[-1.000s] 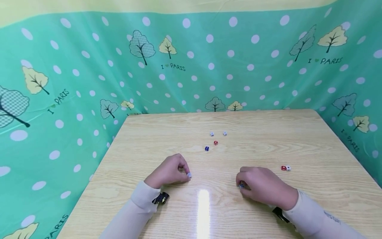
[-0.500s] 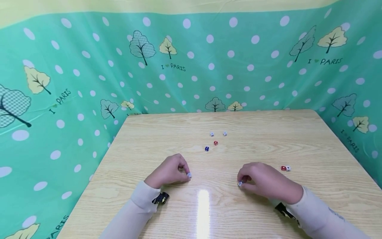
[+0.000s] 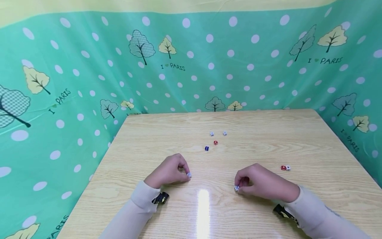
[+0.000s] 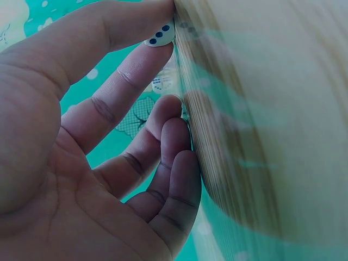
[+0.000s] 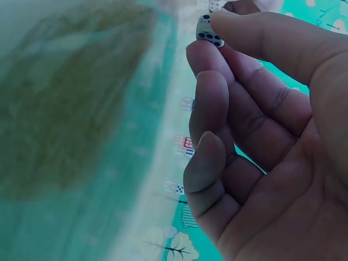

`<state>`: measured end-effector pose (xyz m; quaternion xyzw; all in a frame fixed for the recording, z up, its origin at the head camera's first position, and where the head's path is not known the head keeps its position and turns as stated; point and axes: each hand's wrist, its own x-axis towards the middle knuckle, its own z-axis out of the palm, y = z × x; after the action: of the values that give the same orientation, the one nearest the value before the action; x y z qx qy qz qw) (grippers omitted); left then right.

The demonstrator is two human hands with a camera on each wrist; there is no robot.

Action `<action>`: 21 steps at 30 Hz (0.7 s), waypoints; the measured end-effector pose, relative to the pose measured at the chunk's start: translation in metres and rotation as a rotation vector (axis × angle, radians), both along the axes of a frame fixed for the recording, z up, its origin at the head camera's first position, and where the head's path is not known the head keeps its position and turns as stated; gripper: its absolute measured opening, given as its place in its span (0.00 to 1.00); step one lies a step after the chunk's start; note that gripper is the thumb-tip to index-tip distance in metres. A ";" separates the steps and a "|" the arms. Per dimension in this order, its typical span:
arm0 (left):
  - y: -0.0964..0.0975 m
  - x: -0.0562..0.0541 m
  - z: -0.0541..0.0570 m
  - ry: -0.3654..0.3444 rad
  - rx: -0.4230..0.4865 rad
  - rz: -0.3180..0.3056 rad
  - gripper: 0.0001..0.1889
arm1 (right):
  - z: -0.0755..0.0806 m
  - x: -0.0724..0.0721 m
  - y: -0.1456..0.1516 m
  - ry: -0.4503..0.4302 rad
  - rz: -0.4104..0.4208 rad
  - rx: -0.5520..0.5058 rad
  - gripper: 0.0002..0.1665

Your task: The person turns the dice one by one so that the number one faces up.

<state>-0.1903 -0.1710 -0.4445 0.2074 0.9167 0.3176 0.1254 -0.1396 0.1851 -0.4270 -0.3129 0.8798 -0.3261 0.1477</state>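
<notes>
My left hand [image 3: 171,169] pinches a white die with dark blue dots [image 3: 189,175] between thumb and index finger, low on the table. In the left wrist view that die [image 4: 161,36] sits between the fingertips at the wood surface, while the other fingers rest curled below. To the right, my right hand [image 3: 265,184] pinches another white die with blue dots [image 3: 236,188] by thumb and fingertips, close over the tabletop. The right wrist view shows this die [image 5: 209,31] tilted, partly covered by the thumb. A gap of bare wood lies between the two hands.
Beyond the hands lie a blue die [image 3: 207,148], a red die [image 3: 216,142] and two white dice, one left [image 3: 212,134] and one right [image 3: 225,133]. Right of them, a red die [image 3: 283,168] touches a white die [image 3: 287,168]. A green curtain [image 3: 179,59] surrounds the wooden table [image 3: 161,132].
My right hand has shifted slightly left with its die, rising a little and then coming back nearer; the die has turned in the fingers. The left hand and its die stay put.
</notes>
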 end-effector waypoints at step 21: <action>0.000 0.000 -0.001 0.011 -0.012 -0.004 0.11 | -0.009 -0.001 -0.003 0.076 -0.031 0.063 0.11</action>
<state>-0.1900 -0.1714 -0.4450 0.2100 0.9188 0.3110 0.1221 -0.1403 0.1825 -0.4359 -0.3066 0.8993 -0.2881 0.1189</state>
